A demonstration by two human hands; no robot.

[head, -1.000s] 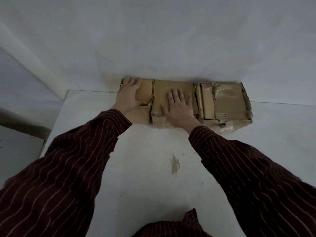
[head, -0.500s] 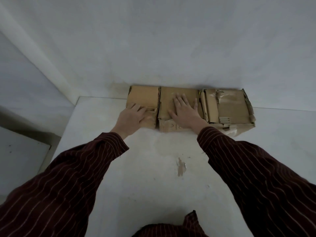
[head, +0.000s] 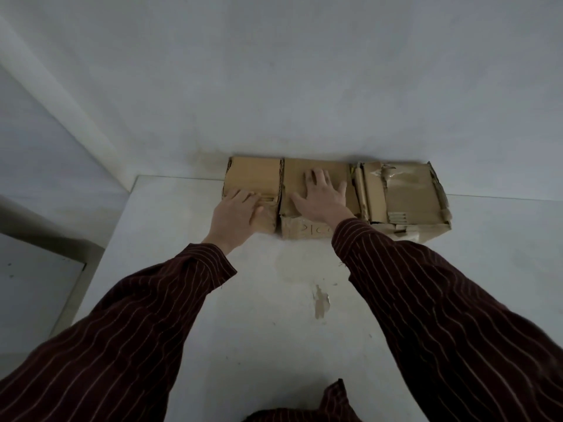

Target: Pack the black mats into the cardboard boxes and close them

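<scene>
Three brown cardboard boxes (head: 316, 229) sit side by side in a row just above the middle of the frame, pushed up against the pale wall (head: 274, 71) at the far edge of the white counter (head: 259, 345). All three have their flaps down. The left box (head: 253, 178) and the middle box (head: 294, 178) touch each other. The right box (head: 405, 196) is snug against the middle one and looks pretty beat up, with torn edges and crinkly tape on top.

Left hand (head: 234, 213) lies on the near top edge of the left box, fingers pretty much straight and flat on the cardboard, not gripping anything. Right hand (head: 320, 196) is palm down on top of the middle box, fingers spread wide, also holding nothing.

Some scribbled marks show on the front face of the middle box, but I can't read them. Both arms come in from the bottom corners in dark red pinstriped sleeves (head: 122, 345). Lower centre of the counter has a chipped patch (head: 321, 303) in the surface.
</scene>
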